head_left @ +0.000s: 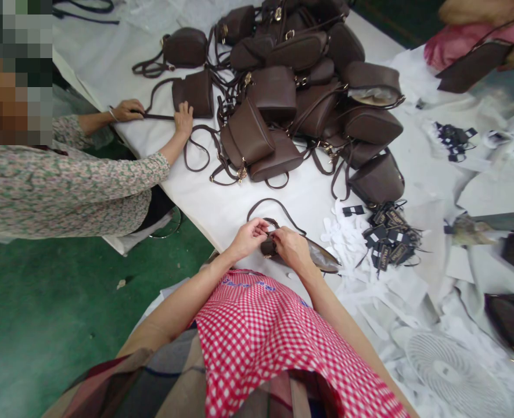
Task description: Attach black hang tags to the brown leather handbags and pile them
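Observation:
A dark brown handbag (322, 255) lies at the table's near edge in front of me, its long opening showing a pale lining. At the bag's left end, my left hand (250, 235) is closed in a pinch, and what sits between its fingertips is too small to make out. My right hand (290, 245) is closed on the bag beside it, with the fingertips of both hands almost meeting. The bag's thin strap (278, 202) loops out on the table beyond my hands.
Brown handbags (274, 93) are heaped across the table. Black tags (390, 238) and white strips (344, 232) lie to my right, near a white fan (452, 371). A co-worker's hands (182, 119) touch a bag at left. Another person holds a bag (474, 64) at far right.

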The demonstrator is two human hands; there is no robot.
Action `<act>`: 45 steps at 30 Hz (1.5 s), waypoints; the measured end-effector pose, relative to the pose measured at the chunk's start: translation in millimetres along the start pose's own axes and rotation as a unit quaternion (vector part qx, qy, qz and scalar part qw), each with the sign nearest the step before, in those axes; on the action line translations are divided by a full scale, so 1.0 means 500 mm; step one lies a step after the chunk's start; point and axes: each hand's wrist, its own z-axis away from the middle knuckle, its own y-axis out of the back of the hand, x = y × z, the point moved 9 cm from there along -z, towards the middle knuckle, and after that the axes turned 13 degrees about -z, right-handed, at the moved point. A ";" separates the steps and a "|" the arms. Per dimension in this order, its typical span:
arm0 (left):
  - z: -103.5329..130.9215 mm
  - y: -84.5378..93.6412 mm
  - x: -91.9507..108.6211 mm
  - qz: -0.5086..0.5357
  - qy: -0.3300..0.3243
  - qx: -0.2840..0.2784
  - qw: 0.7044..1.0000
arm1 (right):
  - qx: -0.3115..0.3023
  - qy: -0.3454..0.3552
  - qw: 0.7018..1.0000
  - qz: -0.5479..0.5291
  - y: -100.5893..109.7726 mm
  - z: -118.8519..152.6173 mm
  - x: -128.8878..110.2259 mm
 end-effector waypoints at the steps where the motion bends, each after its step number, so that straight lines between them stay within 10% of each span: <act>1: -0.002 -0.005 -0.012 0.008 0.008 0.001 1.000 | 0.003 0.001 1.000 -0.002 0.002 -0.001 0.001; 27: 0.000 -0.025 0.028 -0.230 -0.112 0.052 0.965 | 0.001 -0.018 0.999 -0.040 0.013 -0.020 0.023; 38: -0.007 -0.029 -0.036 0.015 0.015 0.023 1.000 | 0.039 -0.026 0.993 -0.112 0.026 -0.017 0.027; 45: -0.006 -0.050 -0.042 0.143 0.046 -0.066 0.986 | 0.002 -0.072 0.871 -0.485 0.013 -0.009 0.058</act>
